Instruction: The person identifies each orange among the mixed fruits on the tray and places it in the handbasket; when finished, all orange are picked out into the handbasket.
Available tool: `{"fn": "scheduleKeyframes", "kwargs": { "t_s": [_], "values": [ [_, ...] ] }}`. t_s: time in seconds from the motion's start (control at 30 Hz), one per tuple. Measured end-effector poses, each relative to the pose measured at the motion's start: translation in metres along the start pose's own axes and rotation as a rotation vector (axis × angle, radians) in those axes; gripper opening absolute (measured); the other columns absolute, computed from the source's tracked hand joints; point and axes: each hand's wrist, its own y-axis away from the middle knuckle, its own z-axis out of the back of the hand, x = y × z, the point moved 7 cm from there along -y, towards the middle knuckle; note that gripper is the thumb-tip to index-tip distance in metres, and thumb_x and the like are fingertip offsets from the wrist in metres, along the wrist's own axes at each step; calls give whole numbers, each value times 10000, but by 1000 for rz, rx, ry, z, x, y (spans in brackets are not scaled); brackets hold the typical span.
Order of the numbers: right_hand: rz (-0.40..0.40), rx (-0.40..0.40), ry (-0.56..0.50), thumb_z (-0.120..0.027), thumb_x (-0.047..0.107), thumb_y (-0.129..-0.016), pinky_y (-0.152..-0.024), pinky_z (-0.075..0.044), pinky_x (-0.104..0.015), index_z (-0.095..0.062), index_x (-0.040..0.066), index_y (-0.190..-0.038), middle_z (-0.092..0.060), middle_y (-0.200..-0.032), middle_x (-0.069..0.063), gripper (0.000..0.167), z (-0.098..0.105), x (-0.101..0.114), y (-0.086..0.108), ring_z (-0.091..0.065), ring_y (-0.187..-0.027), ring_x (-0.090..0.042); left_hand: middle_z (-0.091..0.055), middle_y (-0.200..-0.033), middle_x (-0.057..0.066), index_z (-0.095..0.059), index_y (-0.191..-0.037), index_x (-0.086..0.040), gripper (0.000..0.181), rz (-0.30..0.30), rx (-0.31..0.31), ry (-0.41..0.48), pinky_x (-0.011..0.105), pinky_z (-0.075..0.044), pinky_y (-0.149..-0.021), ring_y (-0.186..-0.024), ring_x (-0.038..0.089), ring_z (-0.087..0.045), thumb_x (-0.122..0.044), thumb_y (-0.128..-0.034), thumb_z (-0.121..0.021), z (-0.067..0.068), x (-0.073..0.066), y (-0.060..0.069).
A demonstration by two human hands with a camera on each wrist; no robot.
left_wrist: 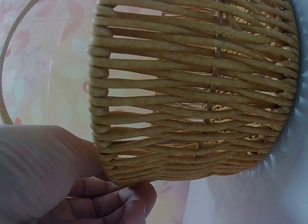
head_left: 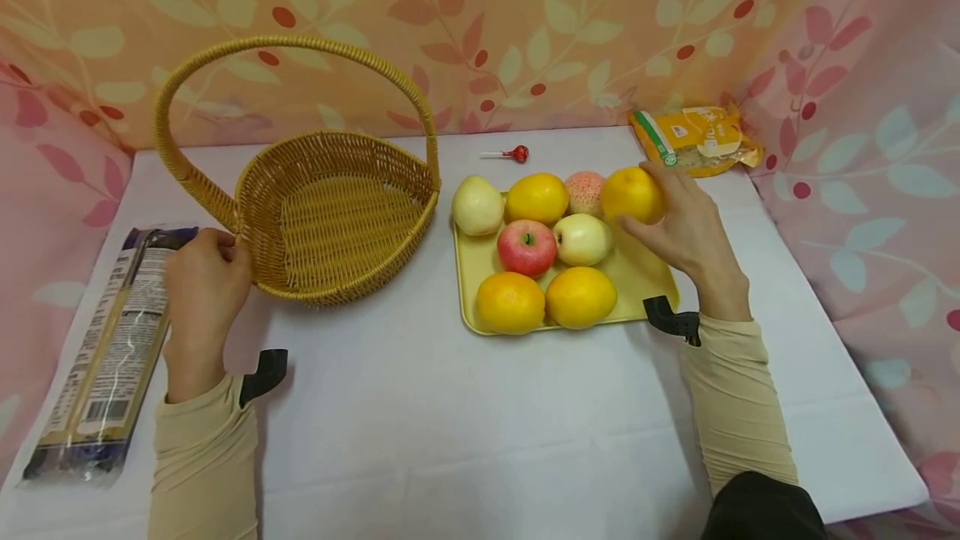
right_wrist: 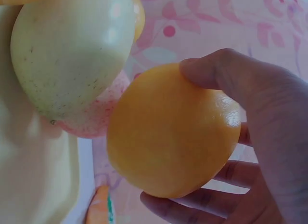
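At the left of the table stands a wicker basket (head_left: pixel 337 223) with a tall arched handle and nothing inside. My left hand (head_left: pixel 207 286) pinches its near left rim, thumb and fingers at the edge in the left wrist view. My right hand (head_left: pixel 688 227) grips an orange (head_left: pixel 632 195) at the right back of a yellow tray (head_left: pixel 645 282); in the right wrist view thumb and fingers curl round it. On the tray lie a red apple (head_left: pixel 527 247), pale green fruits (head_left: pixel 582 240), a speckled pink fruit (head_left: pixel 585 192) and more oranges (head_left: pixel 511 303).
Left of the basket lies a long plastic package (head_left: pixel 112 348) with printed text. A red lollipop (head_left: pixel 516 154) is behind the tray. An orange-yellow food bag (head_left: pixel 697 138) lies at the back right. Floral curtains (head_left: pixel 510 32) close off the table's back and sides.
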Motion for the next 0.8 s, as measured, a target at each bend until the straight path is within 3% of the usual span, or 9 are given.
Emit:
{"fn": "scheduleKeyframes", "kwargs": {
  "t_s": [0.27, 0.37, 0.53, 0.8],
  "values": [
    [246, -52, 33, -793, 244, -767, -904, -457, -588, -459, 65, -1401, -551, -1309, -245, 739, 19, 40, -15, -543, -1067, -413, -635, -844, 314, -637, -1014, 145, 351, 8, 13, -5, 282, -335, -473, -686, 397, -565, -161, -954, -475, 0, 0, 0],
    [336, -67, 50, -800, 256, -762, -835, -493, -546, -465, 52, -1391, -574, -1284, -237, 741, 24, 56, -21, -581, -965, -387, -635, -836, 318, -639, -1006, 150, 348, -3, 1, -6, 285, -330, -475, -682, 404, -565, -155, -951, -480, 0, -2, 0],
    [419, -50, 50, -814, 282, -760, -771, -534, -517, -458, 74, -1401, -587, -1273, -205, 762, 25, 82, -29, -597, -924, -350, -631, -839, 322, -633, -1011, 155, 344, -7, 0, -7, 280, -329, -471, -681, 407, -563, -147, -949, -482, 0, -3, 1],
    [539, 14, 100, -789, 334, -795, -877, -507, -516, -475, 38, -1374, -618, -1217, -212, 722, 12, 120, -36, -602, -1008, -379, -634, -853, 327, -629, -1029, 157, 349, -1, 3, -7, 276, -329, -471, -693, 413, -569, -150, -949, -482, 1, -3, 0]
  ]
}}
